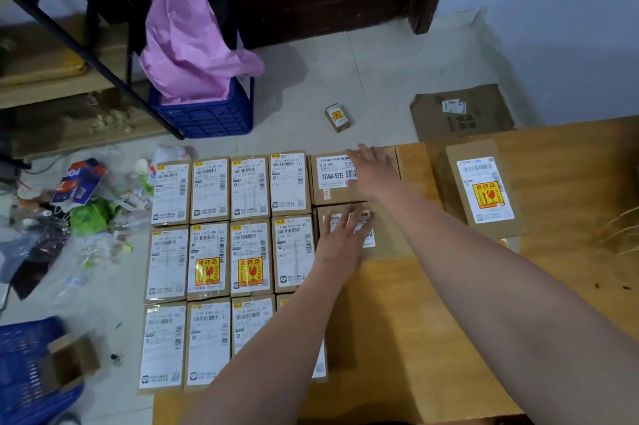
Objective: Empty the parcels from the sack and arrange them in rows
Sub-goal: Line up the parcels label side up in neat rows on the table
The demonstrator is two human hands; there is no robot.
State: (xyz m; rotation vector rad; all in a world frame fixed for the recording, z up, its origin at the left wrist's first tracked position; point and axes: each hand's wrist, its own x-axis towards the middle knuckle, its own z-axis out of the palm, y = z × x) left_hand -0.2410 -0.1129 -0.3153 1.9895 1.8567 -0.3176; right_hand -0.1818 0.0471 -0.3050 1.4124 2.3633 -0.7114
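Two flat, released hands, left hand (340,241) and right hand (375,170), rest on adjoining parcels (337,182).

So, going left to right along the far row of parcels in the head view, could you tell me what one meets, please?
Four upright brown cardboard parcels with white labels → wider brown box labelled 12V4A-S525 → right hand, fingers straight on that box → brown parcel with yellow-red fragile sticker, set apart.

Parcels (249,185) lie in three rows on the floor (345,78), edge to edge; a fifth column of two boxes (337,182) sits at their right; a lone parcel (482,189) lies further right on cardboard (570,217); a small box (337,117) stands behind; a crate (207,116) behind-left; litter (69,210) left.
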